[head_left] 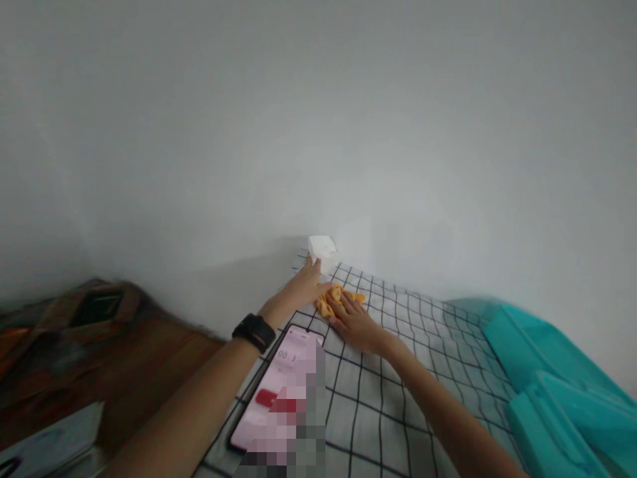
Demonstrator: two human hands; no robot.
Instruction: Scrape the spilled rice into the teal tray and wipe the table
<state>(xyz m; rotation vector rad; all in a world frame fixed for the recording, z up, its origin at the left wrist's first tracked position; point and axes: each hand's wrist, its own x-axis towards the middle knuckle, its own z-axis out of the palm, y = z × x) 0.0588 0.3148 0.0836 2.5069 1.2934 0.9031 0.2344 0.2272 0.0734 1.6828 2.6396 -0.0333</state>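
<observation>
Both my hands are at the far end of a white cloth with a black grid [368, 392]. The fingers of my left hand [303, 285], which has a black watch [254, 332] at its wrist, reach up to the near side of a small white block-like object [322, 248]. Its thumb is stretched apart towards a crumpled yellow cloth [326, 304]. My right hand [357, 326] lies on that yellow cloth with its fingers extended and hides part of it. Whether the left fingers press on the white object cannot be made out.
A phone [269, 392] with a pink screen lies near my left forearm, partly pixelated. Turquoise folded items [542, 345] stand at the right edge. A pale wall [318, 133] rises behind. At the lower left are a brown surface [164, 385] and a whitish object [54, 441].
</observation>
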